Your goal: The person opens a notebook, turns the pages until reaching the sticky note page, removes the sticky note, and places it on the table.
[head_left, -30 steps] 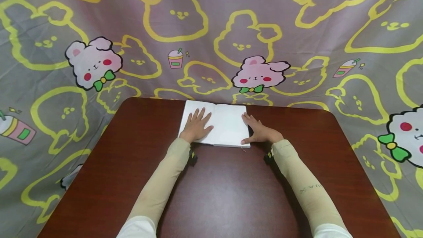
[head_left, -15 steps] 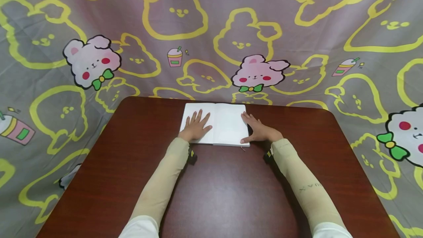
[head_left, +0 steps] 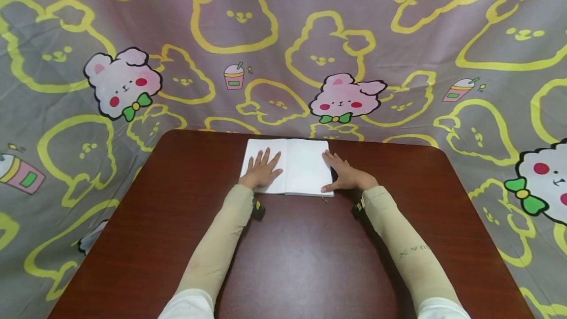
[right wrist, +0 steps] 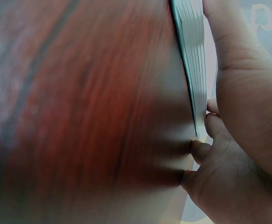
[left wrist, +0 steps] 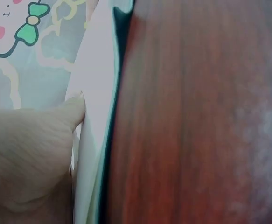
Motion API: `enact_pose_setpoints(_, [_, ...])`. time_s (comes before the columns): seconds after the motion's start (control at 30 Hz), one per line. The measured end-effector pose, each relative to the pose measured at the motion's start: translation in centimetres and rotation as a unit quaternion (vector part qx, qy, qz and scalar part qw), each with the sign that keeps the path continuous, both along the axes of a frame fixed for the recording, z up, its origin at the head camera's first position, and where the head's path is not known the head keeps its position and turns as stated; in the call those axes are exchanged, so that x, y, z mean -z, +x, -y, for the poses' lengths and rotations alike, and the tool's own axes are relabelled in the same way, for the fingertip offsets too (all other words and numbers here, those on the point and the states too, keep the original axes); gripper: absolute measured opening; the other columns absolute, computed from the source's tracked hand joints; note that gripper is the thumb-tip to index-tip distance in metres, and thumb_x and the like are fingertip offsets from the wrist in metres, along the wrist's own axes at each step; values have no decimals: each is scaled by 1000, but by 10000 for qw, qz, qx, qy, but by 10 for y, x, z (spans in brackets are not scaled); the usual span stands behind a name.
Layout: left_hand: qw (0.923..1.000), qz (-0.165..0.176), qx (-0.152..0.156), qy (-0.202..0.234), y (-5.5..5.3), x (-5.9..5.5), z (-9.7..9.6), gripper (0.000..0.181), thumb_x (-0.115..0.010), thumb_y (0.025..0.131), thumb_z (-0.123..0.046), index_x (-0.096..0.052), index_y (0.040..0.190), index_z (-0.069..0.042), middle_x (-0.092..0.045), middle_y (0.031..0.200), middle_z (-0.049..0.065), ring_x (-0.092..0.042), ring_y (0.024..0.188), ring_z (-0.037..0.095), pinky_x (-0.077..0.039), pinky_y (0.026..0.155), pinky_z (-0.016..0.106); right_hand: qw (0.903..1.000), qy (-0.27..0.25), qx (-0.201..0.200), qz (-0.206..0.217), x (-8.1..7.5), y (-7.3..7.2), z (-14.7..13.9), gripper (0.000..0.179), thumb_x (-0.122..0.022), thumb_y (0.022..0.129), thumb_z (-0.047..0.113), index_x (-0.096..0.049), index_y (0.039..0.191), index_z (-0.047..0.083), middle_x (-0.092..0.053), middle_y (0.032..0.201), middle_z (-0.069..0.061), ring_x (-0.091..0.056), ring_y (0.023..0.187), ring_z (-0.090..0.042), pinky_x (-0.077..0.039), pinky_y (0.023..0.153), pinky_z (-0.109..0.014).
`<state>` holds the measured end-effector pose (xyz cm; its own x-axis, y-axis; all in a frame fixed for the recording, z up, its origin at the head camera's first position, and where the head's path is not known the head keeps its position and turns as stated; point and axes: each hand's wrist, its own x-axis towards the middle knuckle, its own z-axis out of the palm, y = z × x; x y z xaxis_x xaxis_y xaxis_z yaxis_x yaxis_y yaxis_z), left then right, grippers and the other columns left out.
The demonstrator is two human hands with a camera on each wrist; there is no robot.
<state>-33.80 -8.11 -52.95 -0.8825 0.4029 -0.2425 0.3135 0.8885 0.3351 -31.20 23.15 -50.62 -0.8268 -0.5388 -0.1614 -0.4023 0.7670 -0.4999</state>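
An open notebook (head_left: 306,166) with blank white pages lies near the far edge of the table. My left hand (head_left: 260,171) rests on its left page with fingers spread; the left wrist view shows the thumb (left wrist: 75,109) over the page near the notebook's lower edge. At the right side, my right hand (head_left: 352,175) touches the notebook's border, thumb at the near corner and fingers reaching along the outer edge. In the right wrist view, the thick stack of pages (right wrist: 194,51) shows beside the thumb, with some fingertips down at the table beside the corner.
The dark reddish-brown table (head_left: 305,260) stretches toward me. A thin ribbon bookmark (head_left: 325,200) sticks out below the notebook's near right corner. A patterned curtain (head_left: 274,23) with cartoon bears hangs behind the table and on both sides.
The left hand has shifted slightly toward me on the left page, and that page's far edge sits a little lower. The right hand keeps its place at the right edge.
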Motion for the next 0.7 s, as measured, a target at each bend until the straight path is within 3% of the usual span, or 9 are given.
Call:
enact_pose_setpoints(0.4, [10000, -78, -43, 8, 14, -24, -5, 62, -30, 98, -47, -6, 151, -25, 8, 156, 13, 9, 141, 36, 4, 110, 57, 9999, 34, 46, 122, -4, 3, 1, 120, -75, 68, 54, -1, 150, 7, 3, 156, -11, 7, 142, -35, -3, 109, -61])
enact_pose_setpoints(0.53, [9998, -135, -27, -154, 12, -21, -5, 61, -27, 99, -48, -4, 151, -26, 10, 156, 11, 9, 141, 35, 5, 111, 56, 10000, 41, 23, 48, -4, 2, 1, 120, -75, 68, 55, -1, 150, 7, 3, 156, -12, 6, 141, -36, -3, 108, -63])
enact_pose_setpoints(0.7, [9981, -465, 91, -395, 14, -18, -3, 59, -25, 99, -48, -6, 151, -26, 5, 156, 11, 3, 142, 35, 0, 111, 56, 10000, -52, 12, 30, -1, 1, 2, 120, -75, 67, 55, -3, 150, 5, 2, 156, -14, 4, 141, -39, -3, 106, -66])
